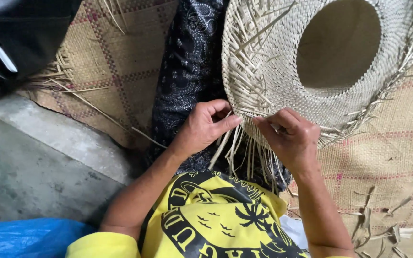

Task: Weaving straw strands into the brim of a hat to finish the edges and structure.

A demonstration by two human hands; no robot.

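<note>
Woven straw hat (pixel 283 91), pale and unfinished, lying upside down across the person's lap and the plaid woven mat (pixel 388 157), its round crown opening facing up and loose strips (pixel 244 155) hanging from the near edge of the brim; left hand (pixel 204 126) closed on the brim edge, thumb pressed along the weave and fingers curled under, pinching the strips; right hand (pixel 290 136) just beside it, likewise closed, fingertips pinching strips at the same edge; both hands touching the hat, near each other but apart; dark patterned cloth (pixel 187 71) over the legs beneath the hat's left side; yellow printed shirt (pixel 216 220) at the bottom; grey concrete floor (pixel 39 162) to the left of the mat; blue plastic bag (pixel 25 236) in the lower left corner; stray strips (pixel 383 229) scattered on the mat at lower right
</note>
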